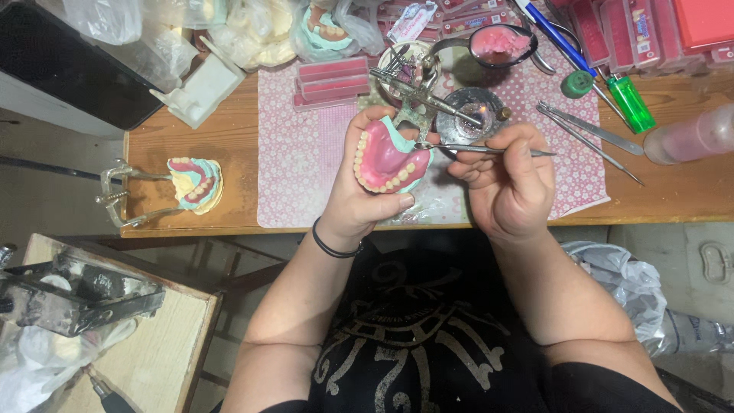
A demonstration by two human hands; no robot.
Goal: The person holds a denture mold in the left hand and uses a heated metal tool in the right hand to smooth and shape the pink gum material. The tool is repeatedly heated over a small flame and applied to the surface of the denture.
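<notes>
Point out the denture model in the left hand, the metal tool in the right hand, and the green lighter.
denture model [384, 159], head view, on its pink palate.
metal tool [474, 149], head view, on the shaft.
green lighter [631, 104], head view, on its body.

Glossy pink wax denture [384, 159]; shiny metal instrument [489, 150].

Red flat packages [657, 27], perhaps labelled, top right.

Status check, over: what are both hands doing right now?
Left hand grips denture model. Right hand holds metal carving tool, tip at the model's edge. Nothing between them.
</notes>
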